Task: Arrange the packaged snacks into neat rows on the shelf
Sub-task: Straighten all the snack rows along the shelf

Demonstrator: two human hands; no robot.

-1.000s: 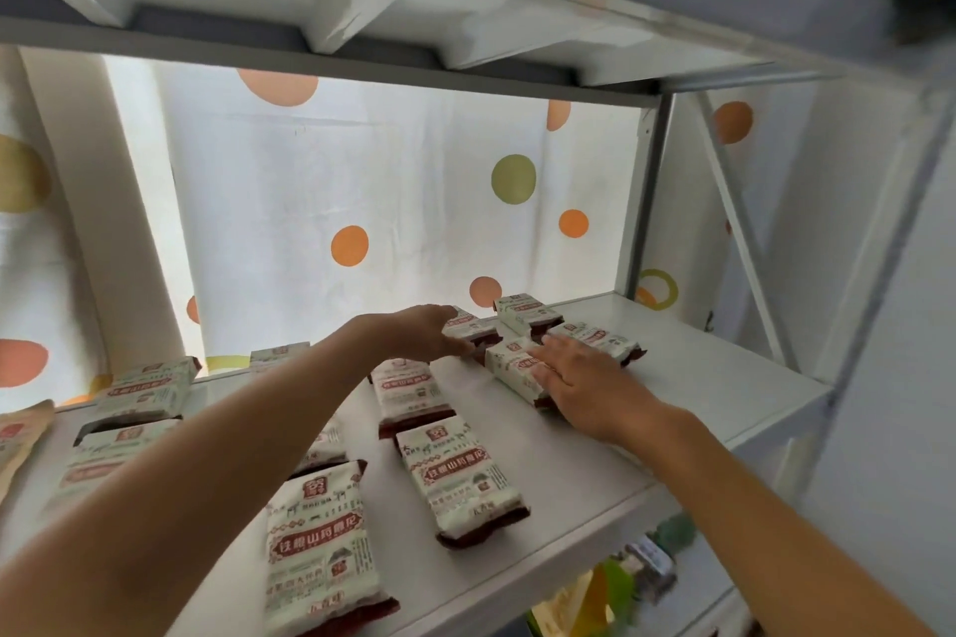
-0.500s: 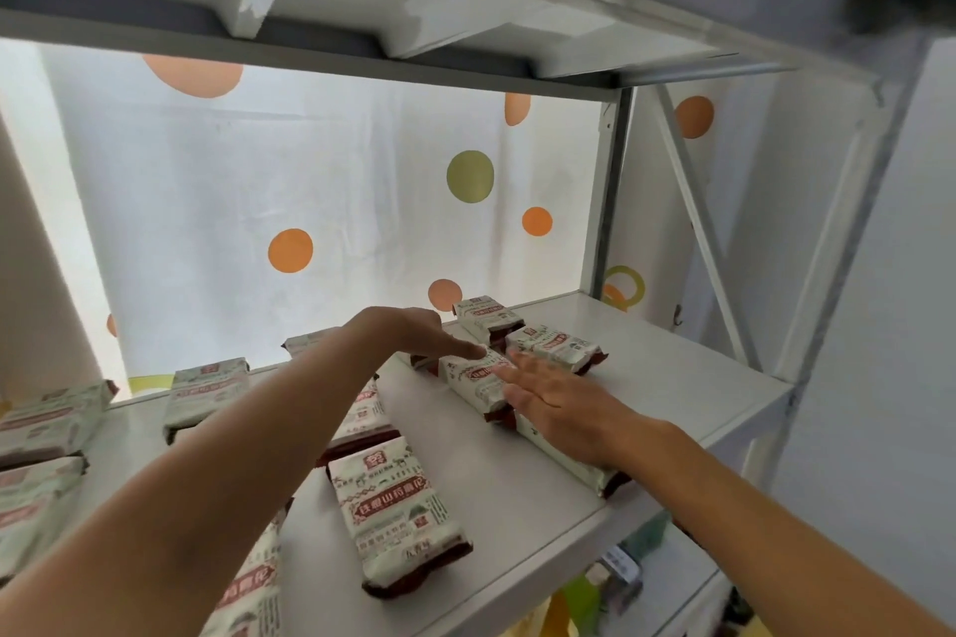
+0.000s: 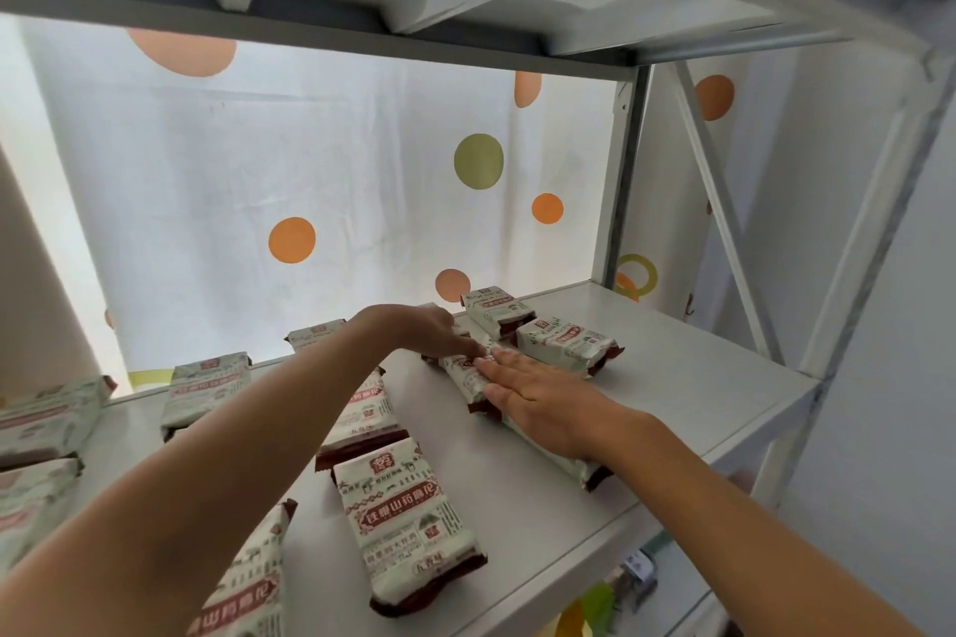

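Note:
Several white-and-green snack packets with dark red ends lie flat on the white shelf (image 3: 672, 378). My right hand (image 3: 538, 396) lies flat, fingers straight, pressing on a slanted packet (image 3: 465, 375) and on a second packet (image 3: 587, 471) under my wrist near the front edge. My left hand (image 3: 421, 331) reaches across, its fingertips touching the far end of the slanted packet. Two packets (image 3: 496, 310) (image 3: 566, 341) sit just behind my hands. In front lie a packet (image 3: 403, 517) and another (image 3: 362, 414) behind it.
More packets lie to the left (image 3: 207, 383) (image 3: 46, 414) (image 3: 243, 579), some hidden by my left arm. A dotted curtain (image 3: 362, 171) hangs behind. An upper shelf (image 3: 362, 31) is close overhead. A post and diagonal brace (image 3: 719, 202) stand at the right end.
My right hand has drawn the slanted packet nearer, in line with the packet by the front edge. My left fingertips have come onto its far end. The view has shifted right.

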